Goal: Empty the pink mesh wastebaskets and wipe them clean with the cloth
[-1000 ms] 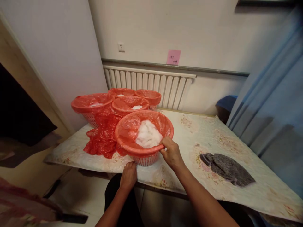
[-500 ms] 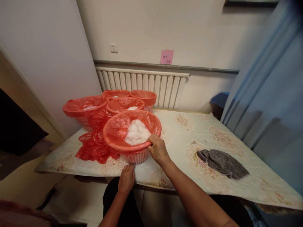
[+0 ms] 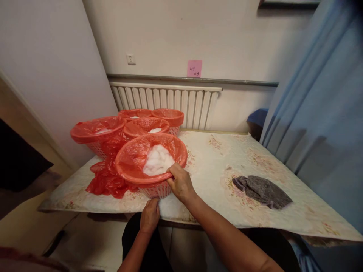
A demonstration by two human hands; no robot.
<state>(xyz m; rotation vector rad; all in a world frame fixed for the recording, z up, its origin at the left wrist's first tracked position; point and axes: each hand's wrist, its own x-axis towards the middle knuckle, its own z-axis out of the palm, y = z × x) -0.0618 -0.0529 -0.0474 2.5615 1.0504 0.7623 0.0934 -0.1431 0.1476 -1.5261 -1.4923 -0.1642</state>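
A red plastic basket (image 3: 159, 190) with a pale lattice side stands near the front edge of the table, lined with a thin red bag and tilted slightly toward me. Fluffy white stuffing (image 3: 158, 160) lies inside it. My right hand (image 3: 181, 183) grips the near right rim, thumb over the top and fingers beneath. Below the basket's base, my left hand (image 3: 149, 216) rests at the table edge with its fingers curled in. What those fingers hold, if anything, is hidden. Crumpled red plastic bags (image 3: 109, 183) lie against the basket's left side.
Several more lined red baskets, among them a left one (image 3: 96, 130), are grouped behind. A grey cloth (image 3: 263, 192) lies on the flowered tablecloth (image 3: 210, 170) at right. Behind are a radiator (image 3: 167, 98) and a blue curtain (image 3: 314, 113). Dark clothing (image 3: 19, 162) shows at far left.
The view has turned a little to the right, so most things appear further left. My right hand keeps its grip on the basket rim; my left hand stays low by its base.
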